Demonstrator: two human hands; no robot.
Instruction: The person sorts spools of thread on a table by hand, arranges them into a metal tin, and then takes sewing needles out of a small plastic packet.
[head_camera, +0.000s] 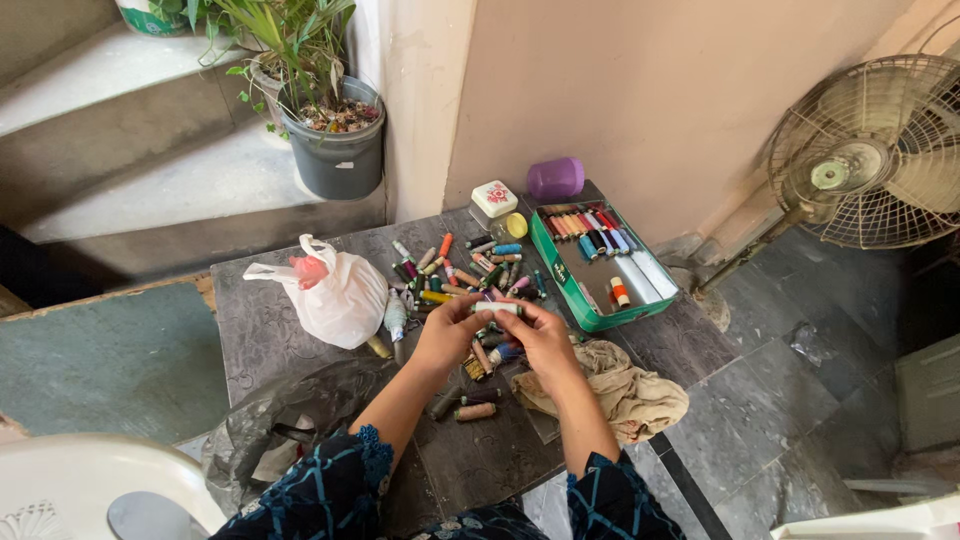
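Note:
My left hand (447, 332) and my right hand (541, 337) meet over a small dark stone table (262, 330), both pinching one pale green thread spool (497, 309) between their fingertips. Under and behind the hands lies a scattered heap of coloured thread spools (470, 265). A green tin box (603, 267) stands to the right of the heap, with a row of spools packed at its far end and one loose spool on its bare floor. Two brown spools (476, 410) lie nearest me, between my forearms.
A knotted white plastic bag (338, 293) sits left of the heap, a crumpled beige cloth (622, 388) to the right, a dark plastic bag (290, 420) at the near left. A purple jar (556, 178) and a white box (493, 198) stand at the back. A potted plant (335, 130), a floor fan (870, 150) and a white chair (90, 490) surround the table.

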